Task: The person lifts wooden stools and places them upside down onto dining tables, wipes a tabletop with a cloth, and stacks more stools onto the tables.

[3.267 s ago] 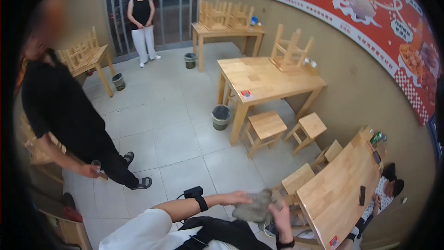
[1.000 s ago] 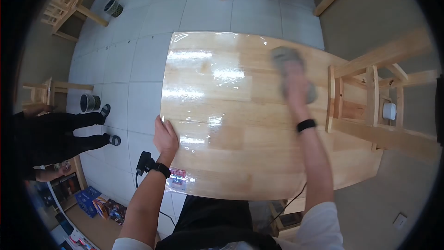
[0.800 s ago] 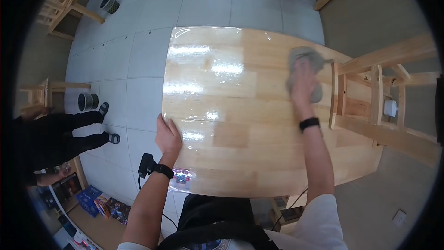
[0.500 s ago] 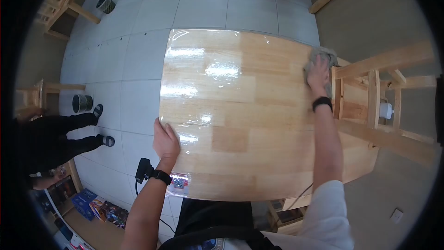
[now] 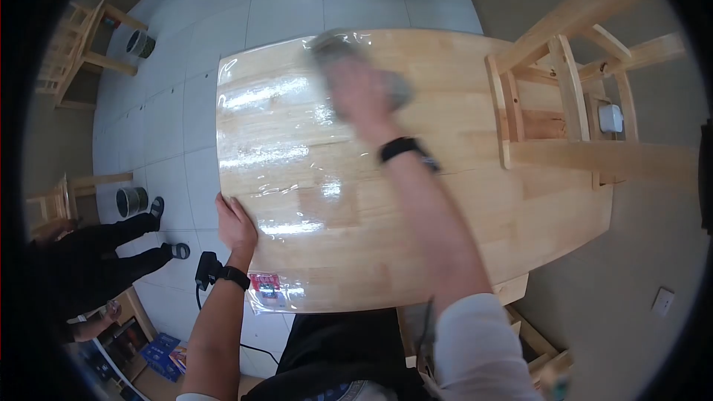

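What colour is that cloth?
The cloth looks greyish; it shows best, though blurred, in the head view.

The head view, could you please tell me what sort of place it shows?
Probably a casual eatery: a stool stands upturned on the wooden table, a printed card lies at its corner, and bins stand on the tiled floor.

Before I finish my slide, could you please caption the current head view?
Cloth and stool on a wooden table, right hand on the cloth, left hand at the table's edge.
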The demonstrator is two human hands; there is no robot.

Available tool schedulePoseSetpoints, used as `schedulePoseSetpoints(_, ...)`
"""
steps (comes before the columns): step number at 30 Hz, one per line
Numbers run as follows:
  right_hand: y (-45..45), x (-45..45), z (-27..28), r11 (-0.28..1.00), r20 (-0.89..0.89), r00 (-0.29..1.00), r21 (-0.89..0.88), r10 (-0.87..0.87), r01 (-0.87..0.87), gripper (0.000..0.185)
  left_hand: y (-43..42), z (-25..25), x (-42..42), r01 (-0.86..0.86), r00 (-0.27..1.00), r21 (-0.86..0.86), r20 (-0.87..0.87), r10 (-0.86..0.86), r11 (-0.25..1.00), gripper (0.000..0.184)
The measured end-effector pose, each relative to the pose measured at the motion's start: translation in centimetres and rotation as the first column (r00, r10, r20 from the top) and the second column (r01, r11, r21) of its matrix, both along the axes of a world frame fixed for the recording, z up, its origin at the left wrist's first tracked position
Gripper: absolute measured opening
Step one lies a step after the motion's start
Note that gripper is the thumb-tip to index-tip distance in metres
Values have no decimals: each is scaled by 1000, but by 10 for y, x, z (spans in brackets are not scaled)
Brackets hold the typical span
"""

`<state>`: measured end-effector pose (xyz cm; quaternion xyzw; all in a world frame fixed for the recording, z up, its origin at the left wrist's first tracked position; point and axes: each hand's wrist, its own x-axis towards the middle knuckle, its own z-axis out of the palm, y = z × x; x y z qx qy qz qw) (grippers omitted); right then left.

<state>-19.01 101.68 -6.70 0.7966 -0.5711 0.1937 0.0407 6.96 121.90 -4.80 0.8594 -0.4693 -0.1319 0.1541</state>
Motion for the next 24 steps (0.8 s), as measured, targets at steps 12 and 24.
schedulePoseSetpoints(12,314,-37,18,931,82,956,265,-280,250,42,4,-12,6,-80,993,51,95,75,996,45)
schedulePoseSetpoints(24,272,-302,9,768,-98,775,102,-624,632,56,57,-45,-107,602,782,-231,365,-506,764,59)
